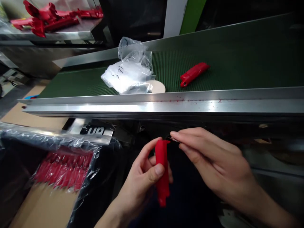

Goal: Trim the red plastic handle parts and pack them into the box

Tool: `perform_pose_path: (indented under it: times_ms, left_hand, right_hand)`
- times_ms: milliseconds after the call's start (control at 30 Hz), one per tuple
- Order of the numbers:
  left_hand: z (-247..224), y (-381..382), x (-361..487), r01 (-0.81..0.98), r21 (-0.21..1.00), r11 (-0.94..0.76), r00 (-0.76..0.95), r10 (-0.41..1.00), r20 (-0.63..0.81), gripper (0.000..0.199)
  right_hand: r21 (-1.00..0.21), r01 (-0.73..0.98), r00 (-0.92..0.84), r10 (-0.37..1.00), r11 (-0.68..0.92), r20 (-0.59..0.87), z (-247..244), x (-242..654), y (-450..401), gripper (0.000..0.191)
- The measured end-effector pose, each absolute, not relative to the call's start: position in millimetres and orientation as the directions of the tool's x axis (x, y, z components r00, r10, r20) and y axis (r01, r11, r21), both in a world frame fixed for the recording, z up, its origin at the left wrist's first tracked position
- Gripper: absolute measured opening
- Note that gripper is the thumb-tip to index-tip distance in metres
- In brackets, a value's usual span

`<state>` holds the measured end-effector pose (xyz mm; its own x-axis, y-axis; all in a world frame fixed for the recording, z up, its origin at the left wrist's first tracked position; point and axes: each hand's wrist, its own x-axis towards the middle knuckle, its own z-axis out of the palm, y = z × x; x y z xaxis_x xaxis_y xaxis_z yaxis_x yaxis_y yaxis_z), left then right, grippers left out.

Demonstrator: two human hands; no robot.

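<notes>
My left hand (144,174) is wrapped round a long red plastic part (162,171), held nearly upright in front of the conveyor. Its thumb lies along the part's side and the fingers go behind it. In a pinch of thumb and fingertips, my right hand (213,161) holds a small thin metal blade (174,139). The blade is close to a small red tab at the part's upper end; whether they touch I cannot tell. Another red plastic part (194,74) lies on the green conveyor belt (232,66) beyond my hands.
On the belt sit a clear plastic bag (128,74) and a beige disc (158,86). A metal rail (190,106) edges the conveyor. At lower left, a plastic-lined box (45,207) holds several wrapped red parts (63,169). More red parts (49,19) lie on a metal shelf (68,35).
</notes>
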<state>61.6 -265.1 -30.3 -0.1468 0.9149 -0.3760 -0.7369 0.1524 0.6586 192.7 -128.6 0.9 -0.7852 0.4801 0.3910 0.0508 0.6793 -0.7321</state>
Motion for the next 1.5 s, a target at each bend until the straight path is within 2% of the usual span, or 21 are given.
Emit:
perform_pose_path:
  times_ms: [100, 200, 567, 1033, 1500]
  left_hand:
    - [-26, -266, 64, -0.801, 0.589, 0.109, -0.152, 0.914, -0.376, 0.040]
    - [-18, -266, 66, -0.818, 0.569, 0.084, -0.181, 0.901, -0.394, 0.030]
    - [-10, -272, 76, -0.795, 0.603, 0.066, -0.291, 0.831, -0.474, 0.029]
    - [-11, -274, 79, -0.778, 0.626, 0.058, -0.292, 0.849, -0.441, 0.029]
    - [-17, -273, 77, -0.785, 0.614, 0.085, -0.305, 0.808, -0.503, 0.025]
  right_hand:
    - [-0.648, 0.044, -0.804, 0.412, 0.760, 0.429, 3, 193, -128, 0.040]
    - [-0.602, 0.040, -0.802, 0.384, 0.798, 0.457, 5, 191, -130, 0.036]
    - [-0.452, 0.033, -0.830, 0.276, 0.891, 0.484, 4, 188, -140, 0.034]
    - [-0.448, 0.016, -0.819, 0.269, 0.894, 0.507, -1, 189, -141, 0.038]
    - [-0.464, 0.014, -0.827, 0.271, 0.886, 0.493, -13, 190, -139, 0.037]
